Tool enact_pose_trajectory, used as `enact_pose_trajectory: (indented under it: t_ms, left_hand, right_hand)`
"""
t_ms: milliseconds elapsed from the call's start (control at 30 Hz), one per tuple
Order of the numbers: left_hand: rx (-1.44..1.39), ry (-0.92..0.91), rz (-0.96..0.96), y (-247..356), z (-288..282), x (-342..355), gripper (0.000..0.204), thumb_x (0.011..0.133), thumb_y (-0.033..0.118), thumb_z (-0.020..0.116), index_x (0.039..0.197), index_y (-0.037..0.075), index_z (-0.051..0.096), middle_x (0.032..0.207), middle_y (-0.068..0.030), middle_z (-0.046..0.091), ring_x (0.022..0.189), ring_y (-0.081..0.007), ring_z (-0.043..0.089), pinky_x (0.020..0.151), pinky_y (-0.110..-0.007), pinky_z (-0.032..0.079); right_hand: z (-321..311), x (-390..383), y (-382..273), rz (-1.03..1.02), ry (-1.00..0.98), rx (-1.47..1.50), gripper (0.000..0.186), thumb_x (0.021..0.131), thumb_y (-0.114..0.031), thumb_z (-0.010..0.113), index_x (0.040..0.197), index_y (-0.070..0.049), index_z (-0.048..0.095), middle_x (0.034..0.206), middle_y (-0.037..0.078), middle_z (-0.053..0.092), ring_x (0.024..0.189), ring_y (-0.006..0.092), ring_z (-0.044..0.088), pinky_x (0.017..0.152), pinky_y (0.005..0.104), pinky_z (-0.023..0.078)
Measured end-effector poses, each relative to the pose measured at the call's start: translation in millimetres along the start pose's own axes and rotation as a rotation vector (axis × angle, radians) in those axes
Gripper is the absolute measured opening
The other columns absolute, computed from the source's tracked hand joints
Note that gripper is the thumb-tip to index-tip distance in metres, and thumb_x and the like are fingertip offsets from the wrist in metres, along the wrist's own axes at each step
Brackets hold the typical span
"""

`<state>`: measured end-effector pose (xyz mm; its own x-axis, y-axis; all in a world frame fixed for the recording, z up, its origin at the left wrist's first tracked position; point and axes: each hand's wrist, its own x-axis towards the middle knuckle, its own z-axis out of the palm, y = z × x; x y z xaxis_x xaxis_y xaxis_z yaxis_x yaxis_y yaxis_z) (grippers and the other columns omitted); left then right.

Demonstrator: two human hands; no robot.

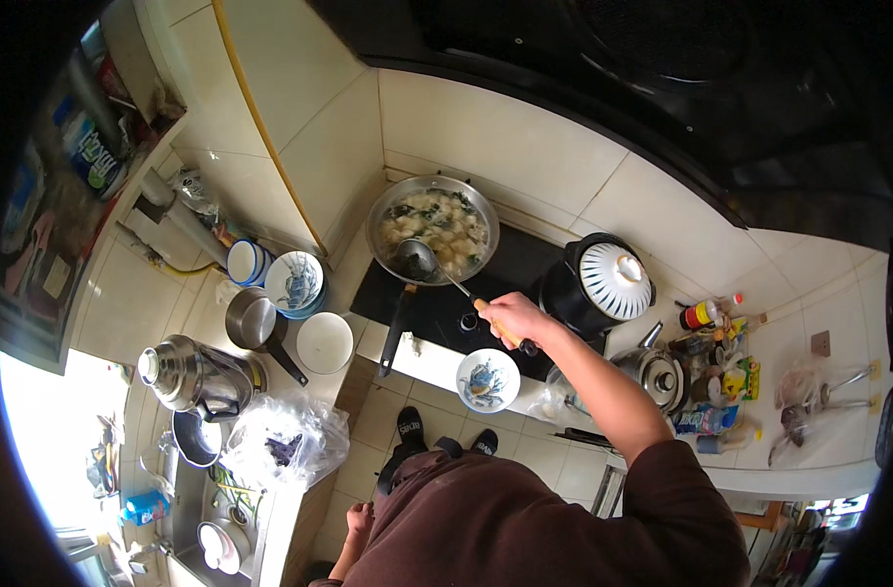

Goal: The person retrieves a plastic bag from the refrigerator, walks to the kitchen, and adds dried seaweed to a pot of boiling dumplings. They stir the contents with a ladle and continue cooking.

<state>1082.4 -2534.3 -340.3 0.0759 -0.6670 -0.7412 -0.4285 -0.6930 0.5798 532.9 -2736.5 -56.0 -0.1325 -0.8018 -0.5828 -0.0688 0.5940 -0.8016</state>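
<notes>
My right hand is closed round the wooden handle of a ladle. The ladle's dark bowl rests at the near left side of a wide metal pan, touching the soup. Pale dumpling-like pieces and dark green leaves float in the broth. The pan's black handle points toward me. Just below my right forearm, a white bowl with a blue pattern sits on the counter's front edge. My left hand hangs low beside my body with its fingers curled, and nothing shows in it.
Right of the pan stands a black pot with a striped lid, then a steel kettle and several bottles. Leftward are stacked bowls, a white bowl, a small saucepan, a thermos, a plastic bag and a sink.
</notes>
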Motion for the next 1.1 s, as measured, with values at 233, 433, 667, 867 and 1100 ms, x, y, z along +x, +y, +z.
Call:
enact_pose_trajectory:
  t_ms: [233, 433, 667, 867, 1100]
  left_hand:
    - [0.063, -0.028, -0.061, 26.1, -7.5, -11.0, 0.023, 0.089, 0.02, 0.063, 0.09, -0.003, 0.065, 0.071, -0.0094, 0.065, 0.055, -0.0174, 0.059, 0.049, -0.03, 0.047]
    - [0.0, -0.03, -0.074, 23.8, -5.7, -5.5, 0.023, 0.09, 0.021, 0.064, 0.093, -0.003, 0.064, 0.071, -0.0086, 0.064, 0.052, -0.0171, 0.056, 0.046, -0.031, 0.044]
    - [-0.018, -0.05, -0.068, 18.1, -2.1, 1.6, 0.023, 0.09, 0.021, 0.064, 0.093, -0.001, 0.065, 0.07, -0.0074, 0.062, 0.052, -0.0162, 0.055, 0.045, -0.03, 0.043]
    - [0.014, -0.023, -0.009, 10.6, 0.0, 2.9, 0.022, 0.09, 0.02, 0.064, 0.088, -0.001, 0.066, 0.069, -0.007, 0.062, 0.051, -0.0159, 0.055, 0.046, -0.029, 0.043]
    - [0.061, -0.065, -0.066, 36.2, -1.7, -12.4, 0.023, 0.09, 0.021, 0.063, 0.089, -0.002, 0.065, 0.07, -0.0077, 0.063, 0.052, -0.0169, 0.056, 0.046, -0.031, 0.044]
  right_hand:
    - [-19.4, 15.2, 41.1, 0.184, -0.393, 0.967, 0.036, 0.094, -0.029, 0.056, 0.11, 0.002, 0.055, 0.069, 0.0, 0.052, 0.042, 0.0068, 0.044, 0.037, 0.0227, 0.035]
    - [-1.4, 4.1, 38.1, 0.06, -0.375, 1.095, 0.035, 0.093, -0.029, 0.057, 0.113, 0.0, 0.056, 0.07, 0.001, 0.054, 0.042, 0.0088, 0.046, 0.039, 0.0242, 0.036]
    - [-12.7, 1.2, 25.1, -0.089, -0.197, 0.972, 0.039, 0.092, -0.029, 0.06, 0.116, 0.001, 0.052, 0.071, 0.008, 0.052, 0.042, 0.0139, 0.043, 0.042, 0.0269, 0.038]
    - [-11.7, 6.2, 26.8, -0.084, -0.102, 0.923, 0.037, 0.091, -0.03, 0.06, 0.113, -0.001, 0.054, 0.068, 0.004, 0.053, 0.042, 0.0127, 0.046, 0.041, 0.0266, 0.039]
    - [-0.2, 8.1, 30.9, -0.067, -0.019, 0.883, 0.029, 0.091, -0.027, 0.061, 0.105, -0.002, 0.057, 0.068, 0.003, 0.055, 0.042, 0.0129, 0.048, 0.039, 0.0275, 0.041]
